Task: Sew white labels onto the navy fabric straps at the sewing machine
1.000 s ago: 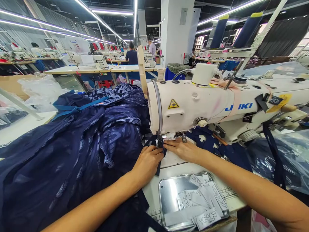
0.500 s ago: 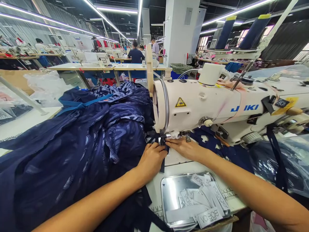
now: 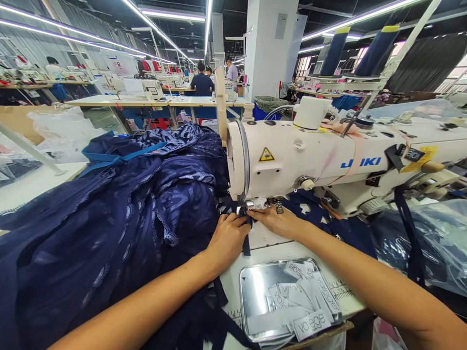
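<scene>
My left hand [image 3: 229, 240] is at the presser foot [image 3: 241, 210] of a white sewing machine [image 3: 277, 155], its bent fingers closed on a narrow navy fabric strip [image 3: 247, 244] whose end hangs toward me. From the other side my right hand [image 3: 280, 223] reaches in, fingers stretched out and low over the machine bed, tips beside the foot. What lies under those tips is hidden. A large heap of sheer navy garments [image 3: 109, 209] with pale overlocked seams is bunched left of the machine, next to my left forearm.
A metal tray [image 3: 251, 291] of white printed labels [image 3: 310, 323] sits at the front. Navy scraps [image 3: 314, 214] and a clear plastic bag [image 3: 438, 243] lie right. Two navy thread cones [image 3: 334, 52] stand above. Behind are worktables [image 3: 146, 101] and several people.
The whole view has shifted slightly, so the machine and tray appear a little farther left. Both hands stay beside the presser foot, with hardly any visible movement.
</scene>
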A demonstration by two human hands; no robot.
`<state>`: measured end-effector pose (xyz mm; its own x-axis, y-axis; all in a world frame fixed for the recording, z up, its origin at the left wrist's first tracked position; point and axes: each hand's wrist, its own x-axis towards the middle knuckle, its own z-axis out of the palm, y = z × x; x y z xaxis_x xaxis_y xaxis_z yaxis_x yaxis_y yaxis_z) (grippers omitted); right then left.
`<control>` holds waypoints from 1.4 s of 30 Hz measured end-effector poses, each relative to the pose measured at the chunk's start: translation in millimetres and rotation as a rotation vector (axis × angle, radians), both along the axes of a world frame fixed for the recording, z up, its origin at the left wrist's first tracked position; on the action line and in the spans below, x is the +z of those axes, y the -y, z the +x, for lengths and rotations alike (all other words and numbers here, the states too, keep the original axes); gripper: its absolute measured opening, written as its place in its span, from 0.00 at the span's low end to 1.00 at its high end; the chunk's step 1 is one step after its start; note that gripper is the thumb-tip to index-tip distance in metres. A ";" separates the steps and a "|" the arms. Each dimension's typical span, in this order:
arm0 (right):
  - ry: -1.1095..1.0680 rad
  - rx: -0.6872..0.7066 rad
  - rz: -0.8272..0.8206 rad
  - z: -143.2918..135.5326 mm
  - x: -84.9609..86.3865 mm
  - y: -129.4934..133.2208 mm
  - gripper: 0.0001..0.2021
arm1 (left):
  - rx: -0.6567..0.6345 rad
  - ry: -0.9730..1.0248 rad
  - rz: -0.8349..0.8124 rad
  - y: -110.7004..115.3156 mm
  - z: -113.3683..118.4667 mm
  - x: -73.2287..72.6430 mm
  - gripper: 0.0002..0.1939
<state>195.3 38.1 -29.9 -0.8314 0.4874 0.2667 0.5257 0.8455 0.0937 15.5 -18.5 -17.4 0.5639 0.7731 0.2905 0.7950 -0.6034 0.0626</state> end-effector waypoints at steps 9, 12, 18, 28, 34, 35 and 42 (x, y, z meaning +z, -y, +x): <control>-0.058 -0.032 0.059 -2.2 2.1 3.0 0.18 | -0.034 -0.031 0.067 -1.3 -0.1 -1.7 0.08; -0.077 -0.007 0.009 -2.4 3.5 1.5 0.18 | -0.040 -0.049 0.112 3.2 -1.4 -2.2 0.08; -0.125 -0.052 -0.034 2.5 7.5 3.8 0.15 | 0.005 -0.100 0.106 4.1 -25.3 3.4 0.12; -0.053 -0.132 0.045 -21.0 3.2 35.9 0.19 | 0.063 0.225 -0.060 -39.5 -47.4 12.6 0.20; -0.134 -0.120 0.036 -16.2 -3.7 28.6 0.15 | -0.045 0.034 0.000 -19.1 -40.2 13.8 0.14; -0.154 -0.115 0.020 -14.8 -4.5 27.5 0.15 | -0.046 -0.007 0.007 -17.1 -39.7 13.3 0.13; -0.389 0.003 -0.192 -3.8 -9.9 14.2 0.13 | -0.059 -0.125 0.040 -15.1 -35.6 11.7 0.12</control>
